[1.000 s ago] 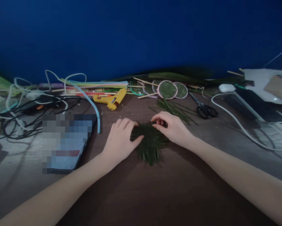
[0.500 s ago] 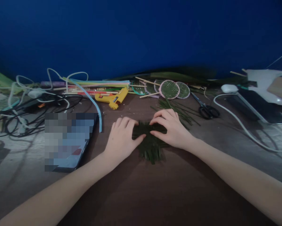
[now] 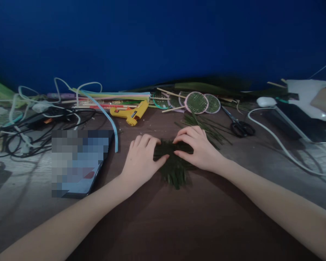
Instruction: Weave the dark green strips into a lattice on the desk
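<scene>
Dark green leaf strips, woven into a small mat [image 3: 170, 154], lie flat on the brown table in front of me, with loose strip ends [image 3: 176, 177] fanning toward me. My left hand [image 3: 142, 154] holds the left side of the mat, its thumb and forefinger curved round that edge. On the opposite side my right hand [image 3: 197, 146] grips the mat the same way, thumb below and fingertips above. The two hands' fingertips come close together over the weave. Part of the mat is hidden under my fingers. More loose leaf strips [image 3: 219, 132] lie just behind my right hand.
A phone [image 3: 84, 170] lies left of my left hand. Behind are a yellow glue gun [image 3: 130, 113], a light blue strip [image 3: 110, 121] and round woven leaf fans [image 3: 196, 102] on sticks. Black scissors [image 3: 240, 128] and a white cable [image 3: 280, 141] lie right; tangled cables [image 3: 21, 134] lie left.
The view has shifted very slightly. Both hands keep their places on the woven mat, with no clear movement of the strips.
</scene>
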Action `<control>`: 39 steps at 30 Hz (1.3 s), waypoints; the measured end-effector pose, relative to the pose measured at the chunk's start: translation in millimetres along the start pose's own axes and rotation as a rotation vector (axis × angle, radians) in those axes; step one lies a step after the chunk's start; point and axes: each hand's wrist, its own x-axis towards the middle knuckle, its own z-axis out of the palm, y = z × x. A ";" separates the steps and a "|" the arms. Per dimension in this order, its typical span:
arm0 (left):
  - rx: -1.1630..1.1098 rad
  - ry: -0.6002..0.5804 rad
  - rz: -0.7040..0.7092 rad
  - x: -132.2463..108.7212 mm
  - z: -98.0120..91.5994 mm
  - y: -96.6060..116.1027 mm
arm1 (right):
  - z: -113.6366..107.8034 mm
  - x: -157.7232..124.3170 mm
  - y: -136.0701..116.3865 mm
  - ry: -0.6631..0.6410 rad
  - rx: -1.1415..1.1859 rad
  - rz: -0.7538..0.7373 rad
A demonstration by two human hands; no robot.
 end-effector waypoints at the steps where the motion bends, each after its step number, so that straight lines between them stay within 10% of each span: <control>1: -0.011 0.000 0.000 0.1 0.0 -0.2 | 0.0 0.0 0.1 -0.002 0.000 -0.002; 39: -0.217 0.005 -0.036 3.7 -7.2 0.4 | -3.1 -3.7 -3.7 0.099 -0.020 -0.249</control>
